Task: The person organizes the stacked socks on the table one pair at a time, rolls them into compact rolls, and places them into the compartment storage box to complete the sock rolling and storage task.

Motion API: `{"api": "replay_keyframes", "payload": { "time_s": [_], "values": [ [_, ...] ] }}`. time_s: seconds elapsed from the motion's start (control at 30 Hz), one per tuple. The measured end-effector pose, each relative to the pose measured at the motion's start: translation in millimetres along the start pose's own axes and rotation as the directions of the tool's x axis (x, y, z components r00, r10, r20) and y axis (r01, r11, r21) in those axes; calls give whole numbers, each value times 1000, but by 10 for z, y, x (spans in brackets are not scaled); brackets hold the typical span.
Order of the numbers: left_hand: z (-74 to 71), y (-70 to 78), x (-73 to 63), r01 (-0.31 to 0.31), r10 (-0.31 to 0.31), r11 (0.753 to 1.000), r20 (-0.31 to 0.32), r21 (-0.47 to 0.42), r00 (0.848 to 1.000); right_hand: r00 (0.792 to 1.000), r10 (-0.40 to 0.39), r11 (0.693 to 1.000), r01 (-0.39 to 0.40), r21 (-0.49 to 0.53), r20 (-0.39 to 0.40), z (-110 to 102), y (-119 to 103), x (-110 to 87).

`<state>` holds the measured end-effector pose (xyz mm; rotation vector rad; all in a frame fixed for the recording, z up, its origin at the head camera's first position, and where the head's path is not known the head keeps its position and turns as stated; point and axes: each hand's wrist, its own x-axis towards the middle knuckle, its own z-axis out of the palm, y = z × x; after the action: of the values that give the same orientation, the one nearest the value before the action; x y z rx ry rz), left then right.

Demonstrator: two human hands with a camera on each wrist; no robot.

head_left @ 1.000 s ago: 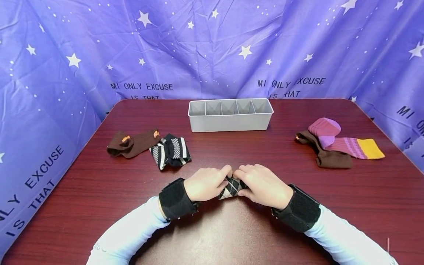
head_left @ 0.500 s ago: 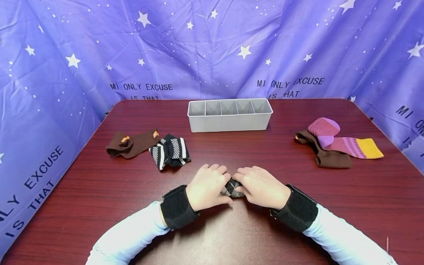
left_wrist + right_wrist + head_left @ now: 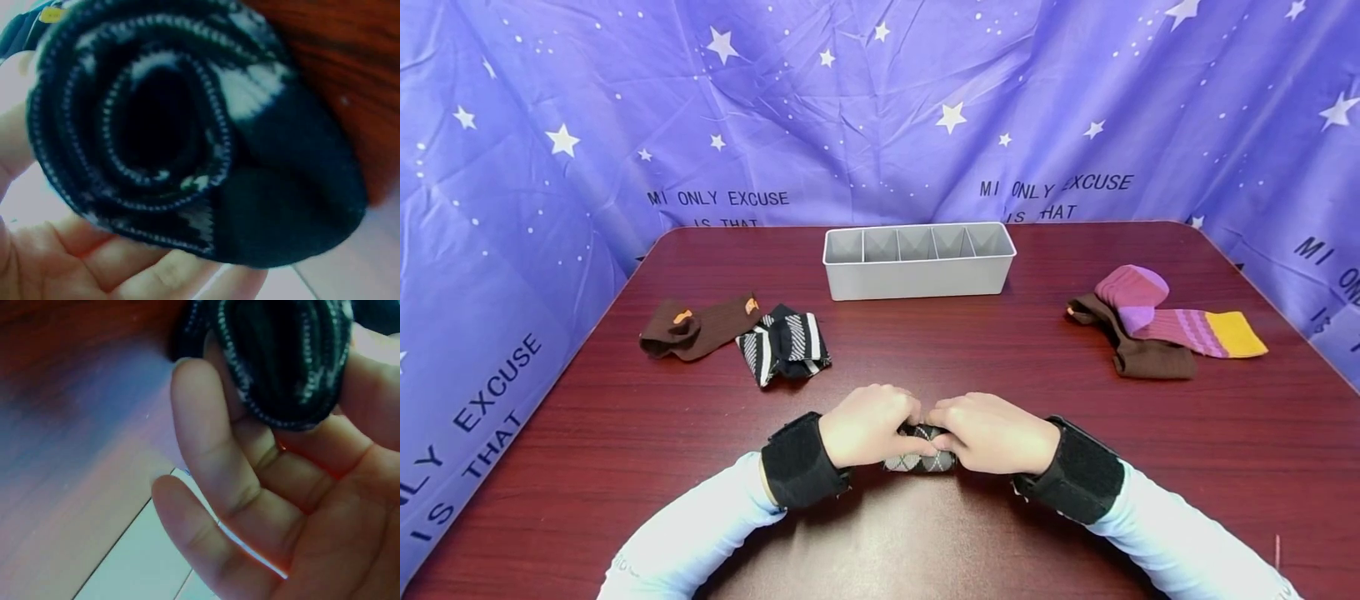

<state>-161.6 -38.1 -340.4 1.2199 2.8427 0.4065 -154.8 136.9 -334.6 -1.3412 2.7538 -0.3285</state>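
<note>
Between both hands is an argyle sock (image 3: pixel 917 460), dark with grey and white diamonds, rolled into a spiral. My left hand (image 3: pixel 868 427) grips its left end, thumb across the near side and fingers over the far side. In the left wrist view the rolled sock (image 3: pixel 169 125) shows its coiled end, with fingers (image 3: pixel 156 275) curving along it. At the other end my right hand (image 3: pixel 996 435) pinches the roll with thumb and fingers. The right wrist view has the smaller coiled end of the sock (image 3: pixel 281 369) held between thumb and fingers, two other fingers extended.
A grey bin with several compartments (image 3: pixel 919 279) stands at the table's back. To the left lie a brown sock (image 3: pixel 715 329) and a black-and-white striped sock (image 3: pixel 784 346). On the right, a pink and yellow sock (image 3: pixel 1180 327) overlaps another brown sock (image 3: pixel 1153 362).
Both hands have drawn slightly nearer to the body with the argyle sock. It now looks more tightly rolled, and the left thumb has shifted onto its near side. Other socks stay put.
</note>
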Motion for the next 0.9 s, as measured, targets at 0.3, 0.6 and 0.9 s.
{"api": "replay_keyframes", "payload": {
  "time_s": [0.3,0.6,0.9],
  "values": [
    [-155,-41,295,157,-93,975,356,-156,930,986,33,986,-58,153,163,-60,111,81],
    [-158,-87,519,218,-93,960,541,-173,836,966,129,979,-160,128,222,-330,353,178],
    [-144,-14,522,187,-82,972,547,-139,833,847,499,867,-489,99,-181,-1021,1323,555]
  ]
}}
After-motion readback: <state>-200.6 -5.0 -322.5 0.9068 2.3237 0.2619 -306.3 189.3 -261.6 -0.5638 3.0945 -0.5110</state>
